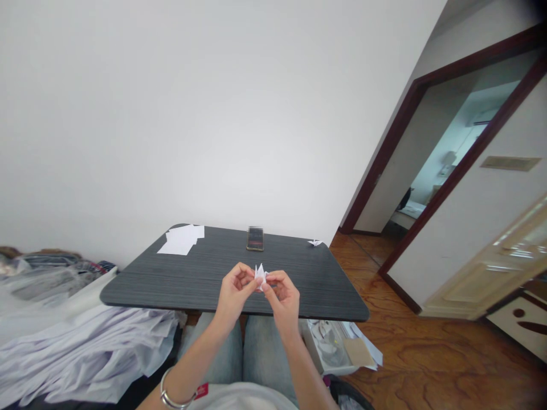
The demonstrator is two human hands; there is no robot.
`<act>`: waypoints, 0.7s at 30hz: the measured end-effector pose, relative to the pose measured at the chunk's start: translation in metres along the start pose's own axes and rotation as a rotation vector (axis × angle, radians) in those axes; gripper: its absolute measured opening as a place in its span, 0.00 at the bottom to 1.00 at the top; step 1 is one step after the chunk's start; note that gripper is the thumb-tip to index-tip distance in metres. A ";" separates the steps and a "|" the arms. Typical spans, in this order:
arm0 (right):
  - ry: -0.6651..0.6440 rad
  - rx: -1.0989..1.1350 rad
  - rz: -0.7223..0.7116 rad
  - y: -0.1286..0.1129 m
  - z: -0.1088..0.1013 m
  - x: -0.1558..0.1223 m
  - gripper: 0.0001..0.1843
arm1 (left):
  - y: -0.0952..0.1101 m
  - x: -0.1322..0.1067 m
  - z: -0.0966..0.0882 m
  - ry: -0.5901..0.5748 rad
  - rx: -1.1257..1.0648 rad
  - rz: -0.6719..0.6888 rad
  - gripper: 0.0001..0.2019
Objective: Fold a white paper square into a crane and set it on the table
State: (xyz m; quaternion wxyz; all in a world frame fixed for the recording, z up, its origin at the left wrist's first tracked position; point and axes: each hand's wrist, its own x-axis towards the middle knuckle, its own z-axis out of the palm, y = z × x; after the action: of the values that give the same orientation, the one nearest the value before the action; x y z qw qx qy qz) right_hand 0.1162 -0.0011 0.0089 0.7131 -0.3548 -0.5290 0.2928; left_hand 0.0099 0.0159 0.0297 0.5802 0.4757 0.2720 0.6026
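Observation:
Between my two hands, above the front part of the dark table (205, 285), is a small folded white paper piece (260, 274) with pointed tips sticking up. My left hand (237, 285) pinches its left side between thumb and fingers. On the other side, my right hand (282, 293) pinches the lower right of the paper with thumb and forefinger. The fingertips hide part of the folds. At the table's far right corner lies a small folded paper crane (315, 242).
White paper sheets (179, 239) lie overlapping at the far left of the table. A phone (255, 238) stands near the back edge. White cloth (94, 347) is heaped at the left; a box of odds and ends (327, 347) sits below right. A doorway opens at the right.

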 end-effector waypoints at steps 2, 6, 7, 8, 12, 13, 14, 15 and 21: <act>-0.001 0.004 0.026 0.003 0.001 0.000 0.07 | -0.001 0.000 -0.001 0.003 0.012 -0.006 0.12; 0.002 0.052 0.098 0.004 -0.001 0.001 0.06 | -0.004 0.000 -0.005 -0.002 0.022 -0.029 0.11; -0.012 0.065 0.112 0.005 -0.002 0.002 0.06 | -0.004 0.000 -0.006 -0.005 0.018 -0.031 0.11; -0.028 0.077 0.120 0.005 -0.003 0.003 0.06 | -0.004 0.000 -0.006 -0.005 0.015 -0.033 0.11; -0.073 0.110 0.119 0.008 -0.006 0.006 0.05 | -0.004 0.001 -0.007 0.010 0.019 -0.041 0.11; -0.079 0.116 0.125 0.009 -0.007 0.007 0.04 | -0.004 0.002 -0.007 0.007 0.021 -0.043 0.10; -0.085 0.121 0.136 0.011 -0.007 0.008 0.03 | -0.004 0.002 -0.007 0.000 0.023 -0.044 0.10; -0.090 0.129 0.149 0.012 -0.008 0.008 0.03 | -0.004 0.003 -0.007 -0.005 0.025 -0.044 0.10; -0.065 0.172 0.191 0.019 -0.008 0.010 0.03 | -0.008 0.005 -0.010 0.002 0.087 -0.015 0.08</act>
State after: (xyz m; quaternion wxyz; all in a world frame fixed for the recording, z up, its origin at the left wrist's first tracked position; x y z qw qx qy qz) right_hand 0.1260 0.0163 -0.0022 0.6922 -0.3316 -0.4886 0.4149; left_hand 0.0055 0.0239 0.0199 0.5632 0.4979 0.3022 0.5862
